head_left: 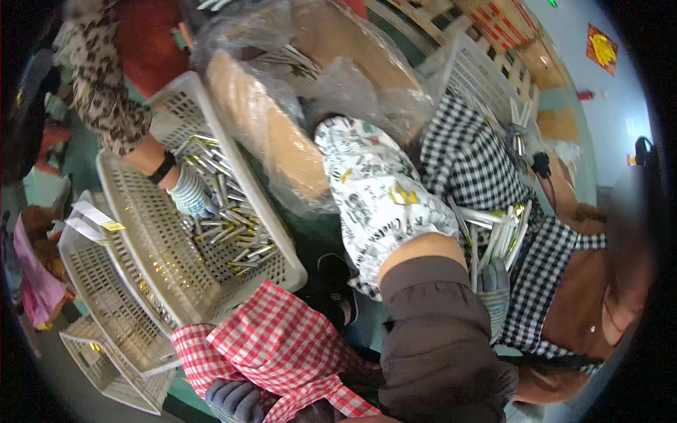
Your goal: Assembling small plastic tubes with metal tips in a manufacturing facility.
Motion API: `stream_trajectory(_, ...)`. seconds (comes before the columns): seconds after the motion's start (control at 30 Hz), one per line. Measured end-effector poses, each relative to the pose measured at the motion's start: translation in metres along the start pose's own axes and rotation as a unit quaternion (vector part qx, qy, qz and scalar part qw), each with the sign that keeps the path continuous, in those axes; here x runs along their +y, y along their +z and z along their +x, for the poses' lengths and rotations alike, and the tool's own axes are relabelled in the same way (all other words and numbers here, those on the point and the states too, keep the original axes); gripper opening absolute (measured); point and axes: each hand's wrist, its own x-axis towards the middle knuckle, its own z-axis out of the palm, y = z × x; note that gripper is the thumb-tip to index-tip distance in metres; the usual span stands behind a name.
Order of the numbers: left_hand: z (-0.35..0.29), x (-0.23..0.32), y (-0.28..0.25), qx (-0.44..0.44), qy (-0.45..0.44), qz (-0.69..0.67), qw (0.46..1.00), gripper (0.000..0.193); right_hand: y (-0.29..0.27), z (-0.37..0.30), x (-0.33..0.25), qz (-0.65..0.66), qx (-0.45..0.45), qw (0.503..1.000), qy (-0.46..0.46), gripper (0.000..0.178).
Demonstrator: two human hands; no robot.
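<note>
My right arm, in a dark sleeve and a white printed sleeve cover (384,194), stretches up to a cardboard box (268,123) lined with clear plastic. My right hand is hidden beyond the cover's end, so its fingers do not show. Silver stick-like pieces (293,60) lie inside the box. At the lower edge, my left hand (236,400), in a grey-blue glove, is closed with its fingers curled against red-checked cloth (282,328). Whatever it holds, if anything, is hidden.
At left, a co-worker's gloved hand (190,192) reaches into a pale plastic basket (289,264) of slim silver-and-yellow pieces (229,211). More baskets (116,310) stand beside it. At right, another gloved hand (495,292) is at pale sticks (508,236), beside a co-worker in black-checked cloth (479,158).
</note>
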Motion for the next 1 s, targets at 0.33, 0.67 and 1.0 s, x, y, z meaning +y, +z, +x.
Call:
stream_trajectory(0.33, 0.008, -0.018, 0.014, -0.025, 0.054, 0.019, 0.998, 0.025, -0.035, -0.048, 0.026, -0.044, 0.156, 0.980, 0.111, 0.039)
stream_trajectory(0.67, -0.023, -0.013, 0.009, 0.001, 0.014, 0.055, 0.998, 0.023, -0.107, -0.036, -0.063, -0.073, 0.294, 0.946, 0.114, 0.041)
stream_trajectory(1.0, -0.045, 0.014, -0.001, 0.023, 0.005, 0.011, 1.000, 0.025, -0.178, -0.005, -0.061, -0.194, 0.011, 0.980, 0.043, 0.051)
